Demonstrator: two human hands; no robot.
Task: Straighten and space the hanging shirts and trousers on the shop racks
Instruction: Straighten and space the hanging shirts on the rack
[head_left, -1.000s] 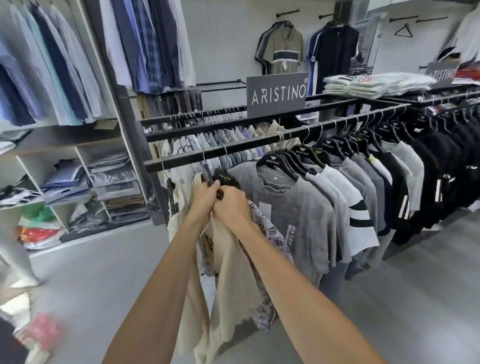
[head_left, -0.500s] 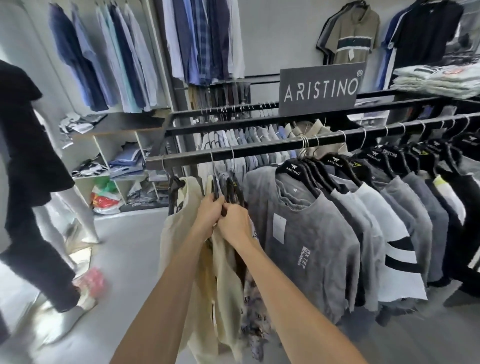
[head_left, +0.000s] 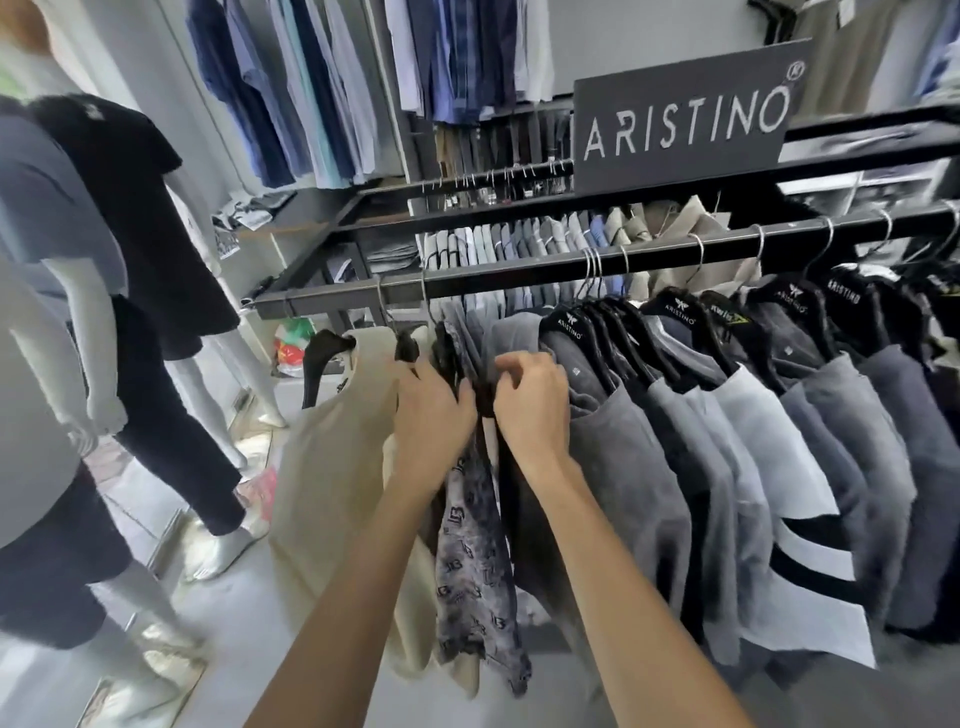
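A black rail (head_left: 519, 270) carries shirts on black hangers. At its left end hangs a cream shirt (head_left: 332, 467), then a grey patterned shirt (head_left: 472, 561), then grey T-shirts (head_left: 623, 441) and striped ones further right. My left hand (head_left: 431, 415) grips the shoulder of a black hanger beside the cream shirt. My right hand (head_left: 530, 405) pinches the black hanger end (head_left: 485, 400) of the patterned shirt, fingers curled. The two hands almost touch. The patterned shirt's collar is hidden behind them.
Mannequins in dark clothes (head_left: 130, 234) stand close on the left on shiny bases. A grey ARISTINO sign (head_left: 685, 119) sits on the rack top. A second rail of folded-collar shirts (head_left: 519, 239) runs behind. Blue shirts (head_left: 291, 93) hang on the wall.
The view has swung left and closer, bringing the mannequins in. My hands have shifted from the cream shirt's hanger to the patterned shirt's hanger, and the right hand now sits slightly apart.
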